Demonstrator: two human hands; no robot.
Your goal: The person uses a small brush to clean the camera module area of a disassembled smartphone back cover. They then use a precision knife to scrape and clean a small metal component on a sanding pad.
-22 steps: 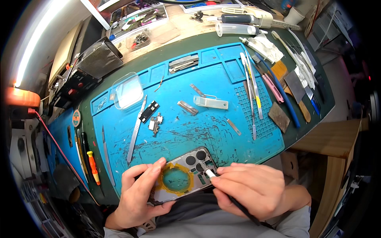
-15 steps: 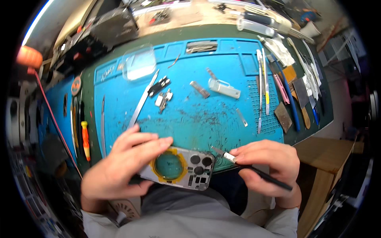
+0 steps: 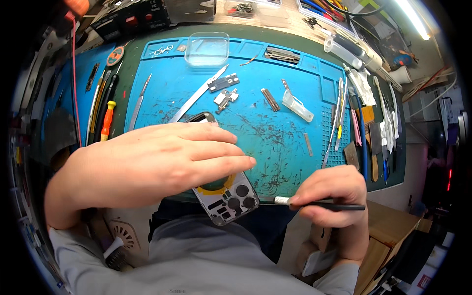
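Note:
My left hand [image 3: 162,167] reaches over a silver phone back housing [image 3: 226,201], fingers long across its top and thumb hidden, holding it at the mat's front edge. The housing shows three dark camera circles and a yellow ring, partly covered by the fingers. My right hand [image 3: 334,189] pinches a black-handled knife-like tool [image 3: 335,206] with a silver collar, its thin tip beside the housing's right side. Above them on the blue mat [image 3: 285,132] lie a long metal blade [image 3: 191,103], small dark brackets [image 3: 221,83], metal parts [image 3: 225,100] and a clear plastic case [image 3: 297,105].
A clear tray [image 3: 206,49] sits at the back. Tweezers [image 3: 337,113], brushes, scrapers and wipes [image 3: 361,83] line the right; screwdrivers [image 3: 108,120] and a solder spool [image 3: 115,55] the left. A black device [image 3: 130,22] stands back left. A wooden cabinet [image 3: 388,221] is below right.
The view has turned. My left hand has moved forward over the housing, covering much of it, and the housing is now angled with its camera end toward me. The tool now lies nearly level.

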